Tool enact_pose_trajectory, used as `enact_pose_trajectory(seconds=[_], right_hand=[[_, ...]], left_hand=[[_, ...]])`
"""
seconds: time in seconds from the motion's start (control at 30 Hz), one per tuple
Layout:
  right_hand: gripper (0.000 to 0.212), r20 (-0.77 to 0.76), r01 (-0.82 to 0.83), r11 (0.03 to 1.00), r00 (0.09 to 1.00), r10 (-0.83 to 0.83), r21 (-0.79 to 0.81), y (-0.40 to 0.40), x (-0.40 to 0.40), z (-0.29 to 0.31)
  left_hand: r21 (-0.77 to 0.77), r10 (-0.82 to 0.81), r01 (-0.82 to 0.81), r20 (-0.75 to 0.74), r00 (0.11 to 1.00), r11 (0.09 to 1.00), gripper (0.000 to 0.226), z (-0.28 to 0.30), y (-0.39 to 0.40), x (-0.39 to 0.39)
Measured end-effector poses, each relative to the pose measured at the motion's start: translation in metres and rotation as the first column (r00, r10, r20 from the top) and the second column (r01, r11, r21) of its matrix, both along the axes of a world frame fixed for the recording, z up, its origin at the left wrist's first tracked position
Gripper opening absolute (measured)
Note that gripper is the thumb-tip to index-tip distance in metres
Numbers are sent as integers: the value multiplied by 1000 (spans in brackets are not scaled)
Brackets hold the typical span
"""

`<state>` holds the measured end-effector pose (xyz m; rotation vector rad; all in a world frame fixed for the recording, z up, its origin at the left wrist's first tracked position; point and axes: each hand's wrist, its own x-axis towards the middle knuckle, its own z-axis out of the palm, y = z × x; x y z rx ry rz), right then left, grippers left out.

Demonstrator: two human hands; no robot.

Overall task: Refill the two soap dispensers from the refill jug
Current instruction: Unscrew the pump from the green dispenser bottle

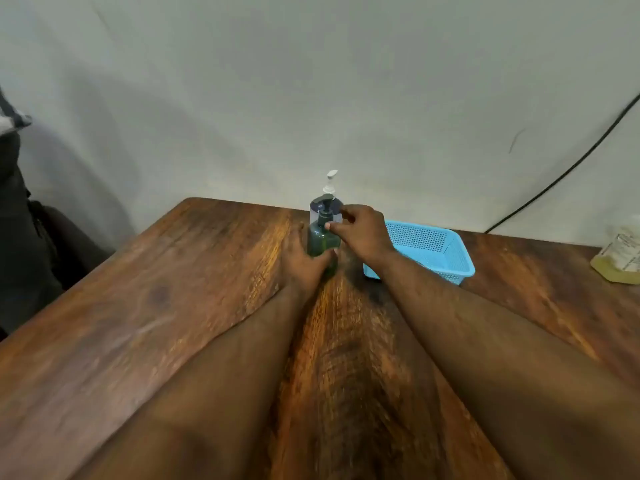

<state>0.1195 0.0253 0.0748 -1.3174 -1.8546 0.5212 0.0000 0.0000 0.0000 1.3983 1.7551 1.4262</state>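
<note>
A dark green soap dispenser [322, 240] with a dark pump stands upright on the wooden table [138, 306]. My left hand [304, 263] grips its lower body. My right hand [362, 230] has its fingertips at the pump collar of the green dispenser. Directly behind stands a second dispenser [320, 203], clear bluish with a white pump, mostly hidden by the green one. The refill jug [620, 254], holding yellowish liquid, sits at the far right edge of the view, apart from both hands.
A light blue plastic basket [433, 251] sits just right of my right wrist. A black cable [571, 168] runs down the pale wall at the right. A dark shape, possibly clothing [20, 220], stands at the table's left side.
</note>
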Motion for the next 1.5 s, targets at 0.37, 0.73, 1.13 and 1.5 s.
enact_pose_trajectory(seconds=[0.37,0.73,1.13,1.5], right_hand=[[31,-218,-2,1000,976,1,-5,-51,22,3],[18,-426,131,989,892,-150,-74,-168,121,-2],[40,-289,111,994,951,-113,-26,-172,129,-28],[44,-414,-159,981,905,100,-111,-170,146,-31]], left_hand=[[222,-115,74,176,978,972,58,8,-43,25],[227,-374,377,-56,926,898,72,3,-148,106],[161,-458,436,141,878,885,72,-12,-155,106],[144,-498,477,211,841,867,67,-9,-157,105]])
